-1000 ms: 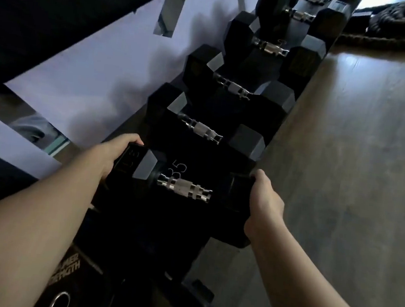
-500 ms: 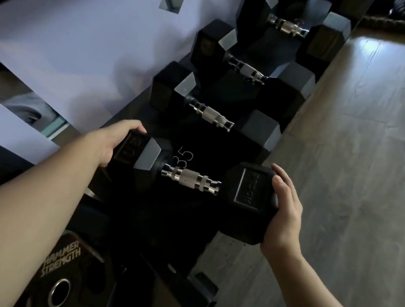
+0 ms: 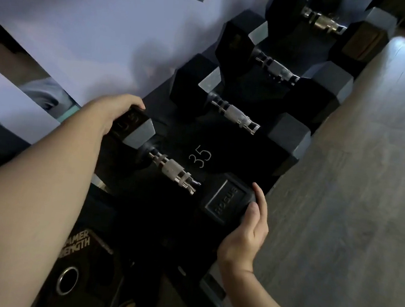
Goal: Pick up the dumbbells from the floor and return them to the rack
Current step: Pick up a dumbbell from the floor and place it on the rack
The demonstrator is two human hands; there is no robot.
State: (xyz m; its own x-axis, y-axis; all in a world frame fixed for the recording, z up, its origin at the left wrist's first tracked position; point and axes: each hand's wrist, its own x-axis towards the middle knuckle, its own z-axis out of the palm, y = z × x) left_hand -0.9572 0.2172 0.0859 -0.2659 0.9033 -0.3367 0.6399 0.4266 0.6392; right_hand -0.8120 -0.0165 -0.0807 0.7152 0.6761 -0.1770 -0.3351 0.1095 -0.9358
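The nearest dumbbell [image 3: 172, 172] has black hex heads and a silver knurled handle. The rack [image 3: 222, 143] is black, with "35" marked in white. On the right, the floor [image 3: 353, 192] is grey-brown woodgrain. Far left, the wall [image 3: 97, 31] is pale lavender. The near-left plate [image 3: 79, 265] is black with gold lettering.

A: Clearance right of the black steel rack [image 3: 234, 141]?
B: Bare grey wood-plank floor [image 3: 354, 205], unobstructed.
A: Left side?
B: Pale wall [image 3: 89, 38] close behind. Next black hexagonal dumbbell [image 3: 235, 114] sits just beyond the marked slot.

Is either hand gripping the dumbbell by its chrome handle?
No: left hand and right hand hold the dumbbell by its heads.
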